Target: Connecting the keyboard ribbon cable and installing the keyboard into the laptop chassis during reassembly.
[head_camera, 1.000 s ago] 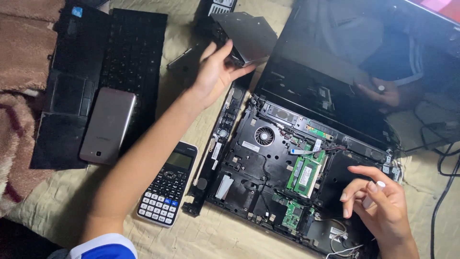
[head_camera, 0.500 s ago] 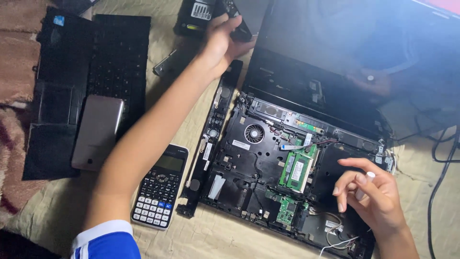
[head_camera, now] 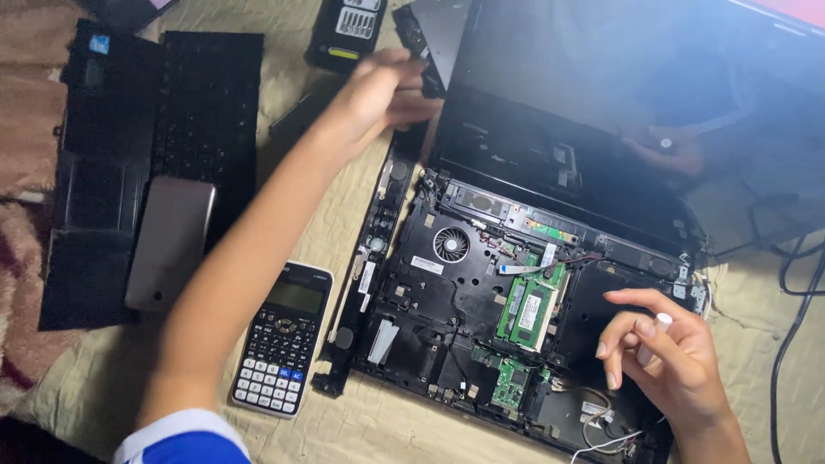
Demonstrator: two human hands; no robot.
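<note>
A: Item one, the opened laptop (head_camera: 481,301): how is it listed?

B: Base uncovered, fan (head_camera: 451,244) and green memory card (head_camera: 528,305) exposed; dark screen (head_camera: 601,94) tilted back behind it. A loose black side strip (head_camera: 369,258) is laid along the laptop's left edge.

A: And the hands?

B: The right hand (head_camera: 666,365) is held over the laptop's right front corner, fingers curled around a small white piece (head_camera: 662,322). The left hand (head_camera: 378,94) is stretched past the laptop's rear left corner, at a flat grey drive (head_camera: 434,34); whether it is gripped cannot be told, owing to blur.

A: Surrounding items?

B: Left of the laptop: a calculator (head_camera: 282,339), then a detached keyboard (head_camera: 202,112) and palm-rest panel (head_camera: 82,223) with a phone (head_camera: 170,243) laid face down on them. A black battery (head_camera: 348,33) is noted beyond the drive. Cables (head_camera: 795,283) are run to the laptop's right.

A: Surface?

B: Beige quilted cloth (head_camera: 326,206).
</note>
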